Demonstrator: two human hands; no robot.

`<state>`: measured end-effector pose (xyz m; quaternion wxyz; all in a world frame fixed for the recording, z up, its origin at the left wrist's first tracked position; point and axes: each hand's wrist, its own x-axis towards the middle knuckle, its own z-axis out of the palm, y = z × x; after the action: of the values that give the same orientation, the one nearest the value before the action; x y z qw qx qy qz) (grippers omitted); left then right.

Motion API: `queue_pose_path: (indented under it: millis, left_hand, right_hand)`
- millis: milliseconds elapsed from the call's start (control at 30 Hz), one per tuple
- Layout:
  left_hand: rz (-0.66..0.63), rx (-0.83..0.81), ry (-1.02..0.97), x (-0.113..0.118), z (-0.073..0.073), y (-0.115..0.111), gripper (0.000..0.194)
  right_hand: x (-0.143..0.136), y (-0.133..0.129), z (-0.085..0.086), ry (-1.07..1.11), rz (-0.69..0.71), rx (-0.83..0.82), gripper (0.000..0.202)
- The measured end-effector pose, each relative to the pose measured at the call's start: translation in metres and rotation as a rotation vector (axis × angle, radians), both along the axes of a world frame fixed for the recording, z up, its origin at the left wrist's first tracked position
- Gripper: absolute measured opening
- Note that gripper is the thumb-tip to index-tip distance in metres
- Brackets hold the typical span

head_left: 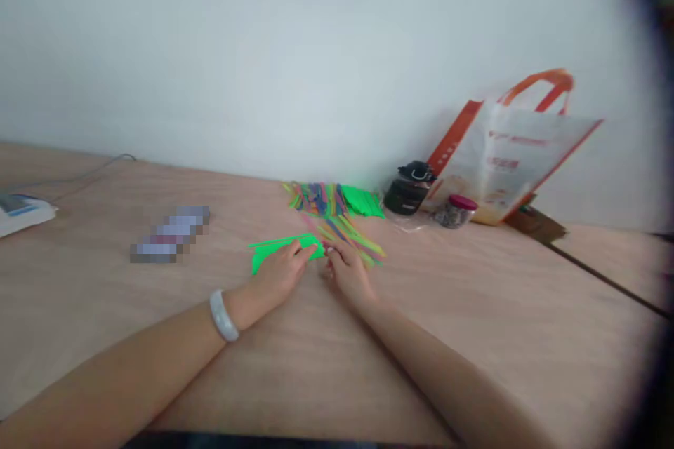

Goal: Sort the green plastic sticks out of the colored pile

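My left hand (pixel 281 270) lies over a bundle of bright green strips (pixel 262 252), its fingers bent and closed on the bundle's right end. One thin strip sticks out along the far side. Close beside it, my right hand (pixel 348 270) has its thumb and fingers pinched together near the green end. What is between those fingertips is too small and blurred to make out. Just beyond the right hand, loose multicoloured strips (pixel 358 235) fan out across the wooden table (pixel 253 379). The undersides of both hands are hidden.
Against the wall lie a pile of coloured strips (pixel 319 198) and more green strips (pixel 363 201). To the right stand a black bottle (pixel 406 193), a jar with a dark pink lid (pixel 457 212) and a carrier bag (pixel 519 158). A blurred-out phone-like object (pixel 171 235) lies left.
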<state>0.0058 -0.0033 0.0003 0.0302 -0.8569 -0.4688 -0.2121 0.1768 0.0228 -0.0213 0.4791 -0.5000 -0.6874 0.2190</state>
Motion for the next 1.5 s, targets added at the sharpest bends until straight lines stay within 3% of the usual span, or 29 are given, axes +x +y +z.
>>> queue_pose_path:
  millis: [267, 833, 1067, 1167, 1333, 1500]
  left_hand:
    - [0.012, 0.000, 0.016, -0.001, -0.004, 0.002, 0.039]
    - [-0.006, 0.013, 0.061, -0.004, -0.011, 0.005, 0.042]
    - [0.007, 0.036, 0.005, 0.000, -0.004, -0.005, 0.045]
    - [0.078, 0.020, -0.038, -0.018, -0.004, 0.013, 0.045]
    - [0.384, -0.006, -0.043, -0.068, -0.012, 0.060, 0.038]
    - [0.450, -0.079, 0.050, -0.100, -0.027, 0.080, 0.041]
  right_hand:
    - [-0.002, -0.006, 0.003, 0.105, 0.065, -0.103, 0.035]
    - [-0.001, -0.013, 0.008, -0.057, 0.162, 0.051, 0.031]
    - [0.008, 0.003, 0.007, -0.027, 0.030, 0.073, 0.034]
    - [0.017, 0.007, 0.004, -0.059, -0.011, 0.129, 0.036]
    - [0.024, 0.006, -0.003, -0.155, -0.001, 0.181, 0.032]
    - [0.038, 0.014, -0.008, -0.341, -0.074, 0.224, 0.031]
